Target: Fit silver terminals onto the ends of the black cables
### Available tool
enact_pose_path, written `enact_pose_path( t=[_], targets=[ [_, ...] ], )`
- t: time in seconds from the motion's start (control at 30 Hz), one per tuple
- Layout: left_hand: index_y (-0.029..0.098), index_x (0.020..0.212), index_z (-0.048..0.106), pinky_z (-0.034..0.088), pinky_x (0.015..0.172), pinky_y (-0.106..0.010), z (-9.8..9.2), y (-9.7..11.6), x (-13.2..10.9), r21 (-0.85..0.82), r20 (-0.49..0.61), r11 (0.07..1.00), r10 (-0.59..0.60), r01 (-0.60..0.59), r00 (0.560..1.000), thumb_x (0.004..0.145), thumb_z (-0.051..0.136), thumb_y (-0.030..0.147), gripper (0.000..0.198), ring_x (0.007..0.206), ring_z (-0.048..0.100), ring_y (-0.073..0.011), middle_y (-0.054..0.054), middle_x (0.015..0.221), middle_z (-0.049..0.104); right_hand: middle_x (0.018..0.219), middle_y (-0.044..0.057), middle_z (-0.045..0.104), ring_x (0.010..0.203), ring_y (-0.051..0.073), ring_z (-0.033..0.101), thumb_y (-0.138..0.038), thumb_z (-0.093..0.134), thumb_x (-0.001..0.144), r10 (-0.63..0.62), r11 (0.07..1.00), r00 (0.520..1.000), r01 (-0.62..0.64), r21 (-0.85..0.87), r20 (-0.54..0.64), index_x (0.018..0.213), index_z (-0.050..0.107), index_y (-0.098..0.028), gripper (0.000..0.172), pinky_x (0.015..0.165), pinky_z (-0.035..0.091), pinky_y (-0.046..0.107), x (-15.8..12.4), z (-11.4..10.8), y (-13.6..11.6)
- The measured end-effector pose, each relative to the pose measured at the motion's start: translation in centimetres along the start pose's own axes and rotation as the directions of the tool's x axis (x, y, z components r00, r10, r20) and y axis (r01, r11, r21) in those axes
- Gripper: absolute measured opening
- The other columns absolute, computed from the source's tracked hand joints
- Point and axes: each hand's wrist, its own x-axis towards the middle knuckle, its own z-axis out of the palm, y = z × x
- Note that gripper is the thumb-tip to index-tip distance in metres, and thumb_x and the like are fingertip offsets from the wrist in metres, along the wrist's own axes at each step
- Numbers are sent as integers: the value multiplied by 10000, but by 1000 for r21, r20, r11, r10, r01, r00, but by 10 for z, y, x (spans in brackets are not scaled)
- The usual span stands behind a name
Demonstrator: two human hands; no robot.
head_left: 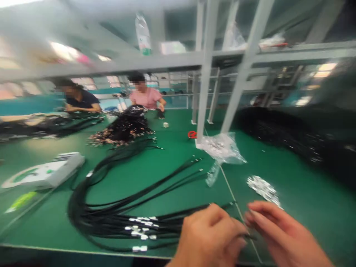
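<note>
My left hand is closed around a black cable, whose dark end pokes out past the fingertips toward the right. Just across from it, my right hand has thumb and fingers pressed together; whatever is between them is too blurred to make out. A bundle of black cables curves over the green table and runs behind my left hand. White connectors sit along those cables. Beyond my right hand lies a pile of small white parts.
A clear plastic bag of white parts rests by the metal posts. Further dark cable heaps lie at the back and at right. A white device stands at left. Two people sit across the table.
</note>
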Motion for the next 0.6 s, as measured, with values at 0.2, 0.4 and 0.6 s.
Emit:
enact_pose_path(
  t=[0.2,0.4,0.6],
  targets=[
    [257,1013,579,450,663,-202,-29,10,21,4,255,991,-132,136,958,866,477,143,212,750,573,-112,0,851,602,740,-4,578,717,101,530,-231,665,760,-38,945,984,-20,325,171,844,630,-200,96,701,438,209,-3,17,-22],
    [269,1048,566,438,695,-195,-15,4,21,49,283,980,-200,194,938,889,461,177,212,812,562,-102,14,922,579,747,-4,597,727,108,549,-194,658,763,-52,936,981,-18,352,188,827,630,-199,70,722,433,231,-4,15,-19],
    [281,1009,566,422,677,-189,-15,5,23,79,318,972,-234,221,919,898,444,172,197,783,551,-83,33,892,562,754,-7,608,722,116,556,-241,670,760,-52,983,984,19,185,173,830,632,-200,90,732,439,250,-6,22,-19]
  ],
)
